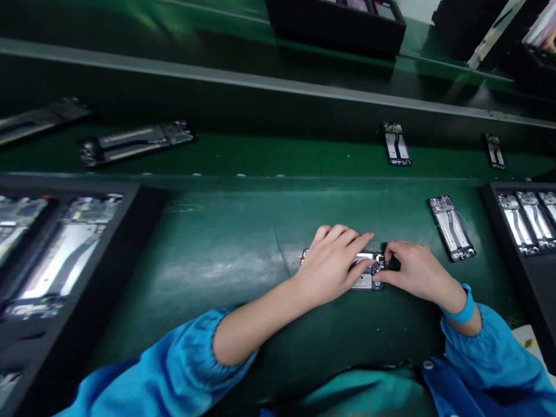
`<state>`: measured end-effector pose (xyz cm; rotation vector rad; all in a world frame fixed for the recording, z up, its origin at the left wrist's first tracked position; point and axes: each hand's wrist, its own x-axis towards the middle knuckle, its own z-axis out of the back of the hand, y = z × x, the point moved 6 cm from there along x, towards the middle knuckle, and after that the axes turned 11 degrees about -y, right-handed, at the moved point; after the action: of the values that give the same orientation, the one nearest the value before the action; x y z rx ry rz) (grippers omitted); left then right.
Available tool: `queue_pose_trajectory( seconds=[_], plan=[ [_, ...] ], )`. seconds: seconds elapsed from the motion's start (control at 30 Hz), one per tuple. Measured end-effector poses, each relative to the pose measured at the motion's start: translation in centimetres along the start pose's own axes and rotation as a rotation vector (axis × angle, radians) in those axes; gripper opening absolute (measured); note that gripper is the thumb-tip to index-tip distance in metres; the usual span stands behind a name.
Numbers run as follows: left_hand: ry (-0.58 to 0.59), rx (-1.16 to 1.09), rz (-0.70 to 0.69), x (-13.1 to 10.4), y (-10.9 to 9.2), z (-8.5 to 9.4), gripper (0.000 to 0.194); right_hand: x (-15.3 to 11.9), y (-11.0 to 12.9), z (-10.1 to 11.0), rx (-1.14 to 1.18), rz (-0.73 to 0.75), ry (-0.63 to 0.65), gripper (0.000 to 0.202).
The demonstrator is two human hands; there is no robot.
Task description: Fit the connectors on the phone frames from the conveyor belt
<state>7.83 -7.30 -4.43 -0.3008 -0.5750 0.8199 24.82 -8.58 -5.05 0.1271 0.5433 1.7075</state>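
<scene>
An opened phone [364, 281] lies sideways on the green work surface, its inner boards and pale metal plate facing up. My left hand [330, 263] covers its left and middle part, with the fingers along the far side and the thumb over the plate. At the phone's right end my right hand [412, 269] curls in, thumb and forefinger gripping the end with the small circuit board. Anything small between those fingertips is too fine to make out. Another opened phone [452, 229] lies to the right of my right hand, tilted and apart from it.
A black tray [147, 202] with opened phones stands at the left, and another black tray [490, 208] at the right. Beyond the work surface, a green strip [278, 153] carries several opened phones. A black box [334, 29] sits on the raised shelf behind.
</scene>
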Motion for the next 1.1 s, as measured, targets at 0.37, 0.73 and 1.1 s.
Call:
queue_pose_trajectory(
  seconds=[0.37,0.73,1.1],
  plan=[
    [-0.003,-0.042,-0.055,0.6,-0.6,0.1,0.024,-0.1,0.0,1.1,0.129,-0.068,0.012,0.025],
    [-0.08,-0.057,-0.113,0.1,-1.3,-0.4,0.029,-0.4,-0.7,-1.4,0.536,-0.542,0.438,0.036],
    [-0.072,-0.085,-0.108,0.0,-1.5,-0.3,0.029,-0.4,-0.6,-1.3,0.609,-0.596,0.424,0.038]
  ],
)
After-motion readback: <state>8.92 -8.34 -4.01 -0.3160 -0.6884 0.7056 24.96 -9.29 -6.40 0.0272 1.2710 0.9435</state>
